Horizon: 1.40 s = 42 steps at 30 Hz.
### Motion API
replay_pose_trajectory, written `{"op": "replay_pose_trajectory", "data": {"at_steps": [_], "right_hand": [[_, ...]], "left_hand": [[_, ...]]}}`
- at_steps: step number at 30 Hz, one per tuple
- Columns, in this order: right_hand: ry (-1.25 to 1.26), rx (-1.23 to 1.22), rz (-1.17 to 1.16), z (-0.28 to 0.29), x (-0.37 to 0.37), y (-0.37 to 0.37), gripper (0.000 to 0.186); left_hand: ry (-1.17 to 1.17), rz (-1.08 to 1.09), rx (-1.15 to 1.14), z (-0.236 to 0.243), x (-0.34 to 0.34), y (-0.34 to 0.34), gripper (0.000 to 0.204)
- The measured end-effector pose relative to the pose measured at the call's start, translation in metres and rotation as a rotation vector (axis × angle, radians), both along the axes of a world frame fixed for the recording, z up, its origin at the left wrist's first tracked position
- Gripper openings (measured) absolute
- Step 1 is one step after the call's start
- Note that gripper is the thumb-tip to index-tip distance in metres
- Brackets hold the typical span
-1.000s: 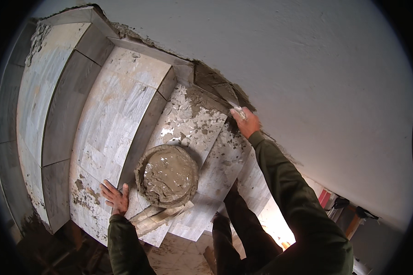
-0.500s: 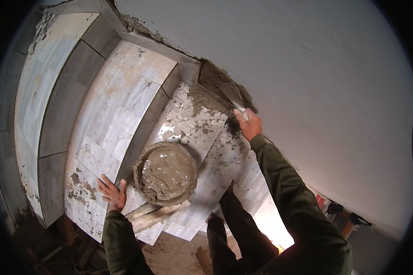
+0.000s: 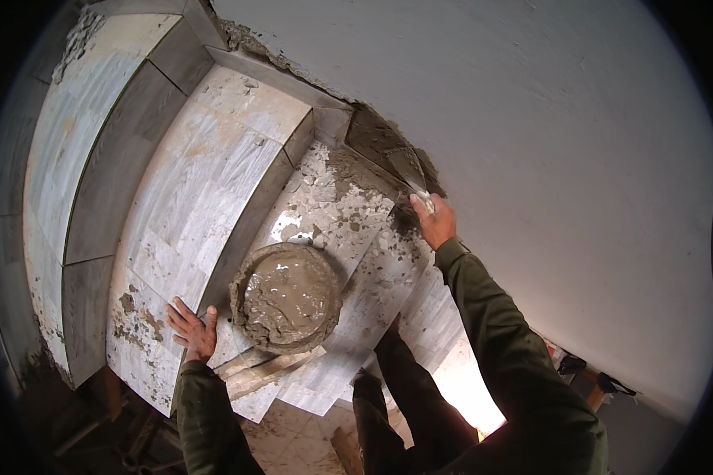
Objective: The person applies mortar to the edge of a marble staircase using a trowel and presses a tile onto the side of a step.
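Observation:
My right hand (image 3: 436, 222) is closed around the handle of a trowel (image 3: 408, 168). The blade lies against wet mortar (image 3: 372, 136) on the bare strip along the foot of the wall, just past the end of the tiled skirting (image 3: 281, 81). My left hand (image 3: 193, 329) rests with spread fingers on the tiled step (image 3: 206, 182), near its edge, holding nothing. Between my hands a round bucket of wet grey mortar (image 3: 287, 297) stands on the tread below that step.
A wooden board (image 3: 273, 372) lies beside the bucket, on my side. Mortar crumbs (image 3: 325, 190) litter the tread next to the wall. Higher steps (image 3: 95, 119) rise to the left, and a smooth pale wall (image 3: 562, 158) fills the right. My legs (image 3: 412, 396) stand below.
The trowel's blade has turned slightly and shifted a little to the right along the mortar strip, with my right hand moving slightly down. My left hand stays on the step.

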State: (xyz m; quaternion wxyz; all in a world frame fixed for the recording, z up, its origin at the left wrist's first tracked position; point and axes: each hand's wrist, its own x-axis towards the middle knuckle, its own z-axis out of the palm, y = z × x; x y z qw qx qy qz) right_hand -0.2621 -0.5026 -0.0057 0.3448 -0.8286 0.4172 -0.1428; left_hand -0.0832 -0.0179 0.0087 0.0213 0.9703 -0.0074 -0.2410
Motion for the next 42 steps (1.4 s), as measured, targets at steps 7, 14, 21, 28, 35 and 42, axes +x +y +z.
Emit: {"op": "replay_pose_trajectory", "data": {"at_steps": [7, 14, 21, 28, 35, 42], "right_hand": [[0.027, 0.008, 0.008, 0.006, 0.006, -0.005, 0.043], [0.050, -0.049, 0.030, 0.021, 0.019, -0.004, 0.042], [-0.020, -0.018, 0.019, 0.019, 0.024, -0.004, 0.043], [0.059, -0.049, 0.093, 0.031, -0.017, -0.002, 0.033], [0.055, -0.309, 0.356, 0.145, -0.010, 0.011, 0.021], [0.127, -0.814, 0.736, 0.206, 0.052, -0.006, 0.022]], "left_hand": [[0.004, -0.004, 0.014, 0.001, 0.000, -0.003, 0.094], [-0.016, -0.001, -0.004, 0.000, -0.001, -0.002, 0.093], [-0.024, -0.010, -0.011, -0.001, -0.002, -0.004, 0.094], [-0.024, -0.007, 0.008, 0.001, -0.002, 0.000, 0.093], [-0.068, -0.010, 0.023, -0.006, -0.004, 0.005, 0.090], [-0.607, -0.278, -0.106, -0.017, 0.008, 0.046, 0.070]]}}
